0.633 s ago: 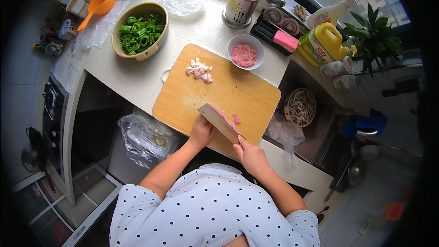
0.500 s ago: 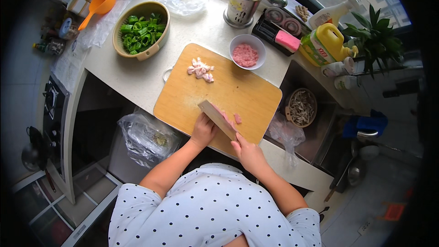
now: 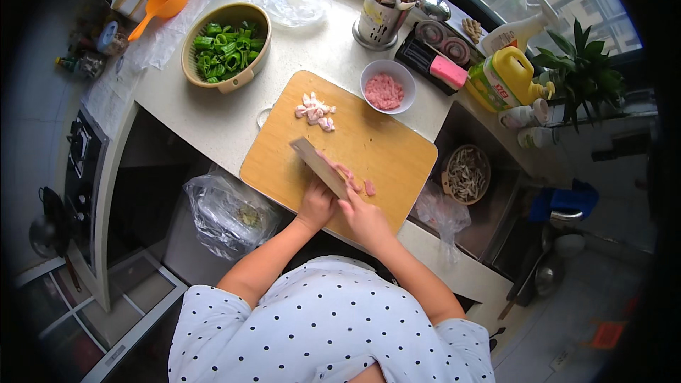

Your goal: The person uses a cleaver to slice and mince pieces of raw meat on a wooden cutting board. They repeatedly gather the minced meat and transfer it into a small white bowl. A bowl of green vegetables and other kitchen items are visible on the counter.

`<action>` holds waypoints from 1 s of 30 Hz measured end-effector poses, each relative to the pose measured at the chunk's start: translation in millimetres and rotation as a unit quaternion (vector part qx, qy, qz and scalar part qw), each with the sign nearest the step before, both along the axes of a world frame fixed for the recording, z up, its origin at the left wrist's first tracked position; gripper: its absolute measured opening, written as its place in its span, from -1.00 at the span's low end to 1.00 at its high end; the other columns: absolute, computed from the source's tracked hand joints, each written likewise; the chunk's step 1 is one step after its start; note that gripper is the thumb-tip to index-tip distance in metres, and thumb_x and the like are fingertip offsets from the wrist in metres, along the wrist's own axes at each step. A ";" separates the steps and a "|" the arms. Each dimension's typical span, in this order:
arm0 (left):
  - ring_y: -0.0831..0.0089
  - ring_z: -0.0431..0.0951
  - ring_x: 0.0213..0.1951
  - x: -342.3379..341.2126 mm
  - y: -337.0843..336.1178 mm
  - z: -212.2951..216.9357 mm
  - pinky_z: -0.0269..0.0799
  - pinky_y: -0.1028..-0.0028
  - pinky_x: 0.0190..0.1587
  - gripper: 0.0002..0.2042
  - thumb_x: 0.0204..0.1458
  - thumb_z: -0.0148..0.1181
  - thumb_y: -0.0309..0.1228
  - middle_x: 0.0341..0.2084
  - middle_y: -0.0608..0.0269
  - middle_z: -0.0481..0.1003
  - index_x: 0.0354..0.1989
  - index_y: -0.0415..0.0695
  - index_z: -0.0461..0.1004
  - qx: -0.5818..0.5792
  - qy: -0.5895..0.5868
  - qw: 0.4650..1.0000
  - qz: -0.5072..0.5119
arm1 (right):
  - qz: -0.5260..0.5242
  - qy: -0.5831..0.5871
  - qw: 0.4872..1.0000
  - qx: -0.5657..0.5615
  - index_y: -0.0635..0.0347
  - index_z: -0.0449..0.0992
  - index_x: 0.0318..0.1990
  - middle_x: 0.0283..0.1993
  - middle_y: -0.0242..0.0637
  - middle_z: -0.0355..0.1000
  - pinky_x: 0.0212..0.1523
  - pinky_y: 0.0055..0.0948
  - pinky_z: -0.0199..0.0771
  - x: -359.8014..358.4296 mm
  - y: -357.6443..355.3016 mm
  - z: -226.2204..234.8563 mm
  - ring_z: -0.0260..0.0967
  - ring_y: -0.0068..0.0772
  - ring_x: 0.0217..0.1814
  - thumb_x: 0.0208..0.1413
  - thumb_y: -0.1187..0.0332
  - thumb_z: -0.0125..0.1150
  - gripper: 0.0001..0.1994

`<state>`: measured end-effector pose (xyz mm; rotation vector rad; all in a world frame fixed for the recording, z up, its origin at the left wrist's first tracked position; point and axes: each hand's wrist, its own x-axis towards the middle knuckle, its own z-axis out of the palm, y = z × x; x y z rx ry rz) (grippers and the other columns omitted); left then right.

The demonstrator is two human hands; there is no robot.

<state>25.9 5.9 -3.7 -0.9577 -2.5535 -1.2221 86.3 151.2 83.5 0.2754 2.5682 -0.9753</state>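
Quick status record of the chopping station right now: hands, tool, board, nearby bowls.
left hand: grips the cleaver handle
cleaver: blade down on the meat
right hand: steadies the meat beside the blade
meat being cut: pink pieces at the near edge of the board
cutting board: wooden, on the counter
cut pile: far corner of the board
white bowl: minced pink meat, beyond the board
tan bowl: chopped green vegetables

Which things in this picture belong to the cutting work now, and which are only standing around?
In use:
- cleaver, at the left hand
- pink meat by the right hand
- wooden cutting board
- pile of cut pieces

Standing around:
- bowl of green vegetables
- small bowl of minced meat
- chopstick holder
- yellow bottle
- orange ladle
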 end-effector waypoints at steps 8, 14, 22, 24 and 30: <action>0.04 0.43 0.01 6.2 -12.3 8.9 0.33 0.14 0.12 -0.75 -0.13 0.23 -0.55 -0.13 0.09 0.45 -0.20 -0.23 0.52 0.021 0.027 0.999 -0.001 | -0.074 0.023 0.994 -0.071 0.20 0.45 0.04 -0.37 0.13 0.48 -0.30 -0.07 0.46 10.4 33.5 11.6 0.46 0.20 -0.30 0.26 0.15 0.00 -0.64; -0.10 0.43 -0.02 6.4 -10.4 4.8 0.38 0.12 0.03 -0.63 -0.13 0.23 -0.59 -0.15 -0.03 0.47 -0.06 -0.27 0.46 0.003 0.016 1.000 0.005 | 0.016 -0.014 1.000 0.001 0.20 0.45 0.06 -0.41 0.07 0.49 -0.33 -0.08 0.49 33.5 22.8 42.5 0.47 0.15 -0.37 0.23 0.19 0.06 -0.65; -0.14 0.41 0.04 5.5 -6.8 -6.1 0.34 0.10 0.10 -0.62 -0.13 0.26 -0.50 -0.08 -0.11 0.45 -0.06 -0.27 0.48 0.022 -0.007 1.000 0.014 | 0.036 -0.013 0.997 0.061 0.23 0.36 0.12 -0.41 0.01 0.51 -0.39 -0.02 0.48 19.1 3.6 17.3 0.48 0.13 -0.42 0.21 0.13 0.08 -0.56; -0.13 0.40 0.06 5.1 -5.5 -0.3 0.34 0.10 0.12 -0.63 -0.14 0.27 -0.49 -0.08 -0.10 0.46 -0.09 -0.27 0.50 0.034 -0.026 0.999 0.002 | 0.045 0.009 0.997 0.056 0.23 0.34 0.14 -0.42 0.01 0.51 -0.40 0.00 0.48 -3.9 -8.5 0.4 0.48 0.14 -0.41 0.21 0.13 0.08 -0.55; -0.07 0.46 -0.03 3.6 -9.9 -10.3 0.38 0.13 0.06 -0.68 -0.13 0.27 -0.47 -0.11 -0.03 0.48 -0.13 -0.25 0.53 -0.012 0.020 0.999 0.033 | 0.003 0.066 0.998 -0.011 0.24 0.38 0.07 -0.40 0.09 0.49 -0.40 0.01 0.48 31.7 12.2 6.4 0.48 0.19 -0.39 0.22 0.15 0.07 -0.60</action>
